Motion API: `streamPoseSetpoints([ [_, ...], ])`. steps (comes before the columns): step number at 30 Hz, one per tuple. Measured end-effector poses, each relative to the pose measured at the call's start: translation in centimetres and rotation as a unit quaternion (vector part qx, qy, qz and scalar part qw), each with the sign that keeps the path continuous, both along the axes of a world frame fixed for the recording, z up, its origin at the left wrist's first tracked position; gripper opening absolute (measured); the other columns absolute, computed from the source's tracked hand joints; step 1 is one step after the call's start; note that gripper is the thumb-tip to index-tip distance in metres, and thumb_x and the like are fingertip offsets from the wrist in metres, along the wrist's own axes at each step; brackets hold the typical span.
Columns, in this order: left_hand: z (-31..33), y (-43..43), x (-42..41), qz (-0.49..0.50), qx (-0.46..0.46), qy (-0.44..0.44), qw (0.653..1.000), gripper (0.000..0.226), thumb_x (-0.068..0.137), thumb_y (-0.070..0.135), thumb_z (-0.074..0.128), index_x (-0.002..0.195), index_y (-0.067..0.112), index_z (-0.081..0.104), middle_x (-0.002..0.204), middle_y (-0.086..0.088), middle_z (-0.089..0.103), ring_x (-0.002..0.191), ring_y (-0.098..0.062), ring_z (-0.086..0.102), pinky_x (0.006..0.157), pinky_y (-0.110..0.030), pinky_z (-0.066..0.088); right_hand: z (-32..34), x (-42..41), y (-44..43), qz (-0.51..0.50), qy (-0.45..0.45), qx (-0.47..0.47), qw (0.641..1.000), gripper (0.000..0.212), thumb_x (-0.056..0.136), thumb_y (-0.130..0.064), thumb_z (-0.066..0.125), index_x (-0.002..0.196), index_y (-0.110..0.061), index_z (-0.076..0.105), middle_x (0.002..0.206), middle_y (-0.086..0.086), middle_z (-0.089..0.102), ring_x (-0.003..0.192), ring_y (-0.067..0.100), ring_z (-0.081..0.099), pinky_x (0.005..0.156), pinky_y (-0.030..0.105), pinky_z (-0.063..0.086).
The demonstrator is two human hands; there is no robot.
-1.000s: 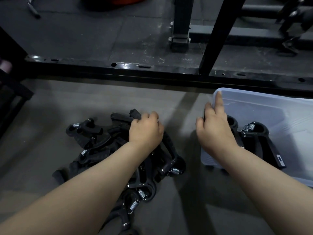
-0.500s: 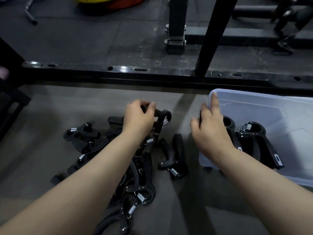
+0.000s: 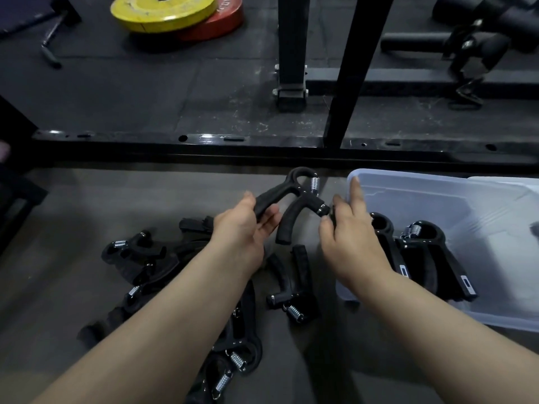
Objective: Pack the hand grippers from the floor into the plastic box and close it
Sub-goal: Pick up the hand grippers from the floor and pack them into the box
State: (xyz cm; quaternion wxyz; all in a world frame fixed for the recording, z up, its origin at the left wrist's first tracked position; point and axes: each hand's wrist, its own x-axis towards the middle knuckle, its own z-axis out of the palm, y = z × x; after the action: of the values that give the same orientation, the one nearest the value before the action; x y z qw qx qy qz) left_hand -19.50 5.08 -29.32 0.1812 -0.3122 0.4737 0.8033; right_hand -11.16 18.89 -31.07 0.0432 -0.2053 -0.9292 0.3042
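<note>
Nearest me, at about seven o'clock from the hands, the pile of grippers point(image 3: 186, 287) lay tangled on the grey floor point(image 3: 58, 316), springs showing here and there, with one loose gripper point(image 3: 287, 284) just beside it at six o'clock, between my two forearms.

My left hand point(image 3: 242, 231) was closed around one handle of a raised gripper point(image 3: 294, 205), thumb and fingers pinching it while the other handle hung free and the spring end pointed to twelve o'clock. My right hand point(image 3: 350, 237) was mostly open, its first finger stretched along the near corner of the plastic box point(image 3: 437, 188), the remaining fingers curled loosely close to the gripper's knob; I could not tell whether they touched it. It held nothing that I could see.

The box sat at three o'clock, lid off, with two grippers point(image 3: 423, 255) already lying side by side against its near wall.

To do this step well, I judged I should carry the raised gripper over the rim, lay it flat and parallel to those two so the rest would fit, and steady the box with the right hand.

Farther off, at twelve o'clock, ran a black steel frame point(image 3: 262, 141), with weight plates point(image 3: 175, 13) beyond at eleven.
</note>
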Motion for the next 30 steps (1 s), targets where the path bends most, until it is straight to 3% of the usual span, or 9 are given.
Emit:
streamPoseSetpoints([
  [8,-0.1,0.1,0.3,0.022,-0.014,0.002,1.000,0.023,0.101,0.024,0.054,0.099,0.001,0.056,0.067,-0.010,0.062,0.048,-0.014,0.061,0.050,-0.027,0.055,-0.2,0.1,0.1,-0.002,0.000,-0.020,1.000,0.051,0.101,-0.037,0.037,0.147,-0.014,0.036,0.162,-0.011,-0.014,0.145,0.020,0.021,0.114,0.039,0.030],
  [12,1.3,0.8,1.3,-0.002,-0.069,0.139,0.988,0.023,0.102,0.025,0.052,0.097,0.004,0.058,0.063,-0.004,0.067,0.058,-0.015,0.065,0.069,-0.035,0.060,-0.5,0.0,0.2,-0.001,0.006,-0.022,1.000,0.048,0.101,-0.038,0.038,0.142,-0.014,0.040,0.162,-0.011,-0.012,0.145,0.021,0.021,0.113,0.039,0.030],
  [16,2.4,2.6,3.9,-0.048,-0.144,0.296,0.943,0.010,0.098,0.021,0.059,0.102,0.012,0.062,0.090,-0.003,0.072,0.076,-0.017,0.071,0.077,-0.033,0.060,-0.4,0.0,0.8,0.006,0.041,-0.067,0.997,0.041,0.102,-0.035,0.038,0.136,-0.015,0.048,0.164,-0.003,0.001,0.146,0.016,0.019,0.115,0.028,0.022],
  [19,1.4,3.6,6.5,-0.109,-0.197,0.392,0.892,0.010,0.094,0.012,0.063,0.104,0.012,0.064,0.101,-0.001,0.071,0.092,-0.007,0.068,0.084,-0.022,0.053,0.9,0.3,1.5,0.022,0.140,-0.095,0.985,0.038,0.101,-0.032,0.034,0.122,-0.012,0.060,0.144,0.004,0.045,0.129,0.002,0.037,0.111,0.014,0.024],
  [22,0.0,3.9,8.0,-0.164,-0.250,0.500,0.813,0.012,0.090,0.002,0.063,0.100,0.008,0.063,0.114,-0.002,0.065,0.112,-0.010,0.061,0.097,-0.021,0.044,2.2,1.2,2.5,-0.049,0.142,-0.236,0.960,0.044,0.099,-0.042,0.035,0.105,-0.012,0.066,0.110,0.006,0.064,0.107,0.009,0.058,0.100,0.034,0.043],
  [25,-0.8,4.1,8.8,-0.203,-0.274,0.558,0.756,0.015,0.087,-0.003,0.065,0.098,0.007,0.063,0.115,-0.003,0.063,0.117,-0.011,0.058,0.099,-0.025,0.043,3.6,2.5,3.3,-0.103,0.095,-0.432,0.891,0.039,0.102,-0.035,0.046,0.102,-0.003,0.068,0.096,0.014,0.073,0.096,0.025,0.070,0.085,0.034,0.056],
  [27,-0.9,4.3,9.1,-0.218,-0.278,0.573,0.740,0.020,0.085,-0.003,0.067,0.102,0.005,0.063,0.115,-0.003,0.062,0.118,-0.011,0.057,0.100,-0.026,0.044,4.3,3.1,3.4,-0.107,0.096,-0.516,0.844,0.033,0.100,-0.026,0.050,0.104,0.003,0.067,0.097,0.021,0.073,0.094,0.031,0.071,0.086,0.039,0.057],
  [30,-0.6,4.8,9.1,-0.260,-0.289,0.551,0.738,0.038,0.085,0.003,0.070,0.121,0.007,0.059,0.124,0.001,0.058,0.122,-0.007,0.053,0.105,-0.022,0.041,4.6,3.4,3.7,-0.129,0.124,-0.528,0.830,0.032,0.099,-0.022,0.054,0.105,0.008,0.063,0.098,0.029,0.070,0.089,0.036,0.070,0.086,0.046,0.057],
])
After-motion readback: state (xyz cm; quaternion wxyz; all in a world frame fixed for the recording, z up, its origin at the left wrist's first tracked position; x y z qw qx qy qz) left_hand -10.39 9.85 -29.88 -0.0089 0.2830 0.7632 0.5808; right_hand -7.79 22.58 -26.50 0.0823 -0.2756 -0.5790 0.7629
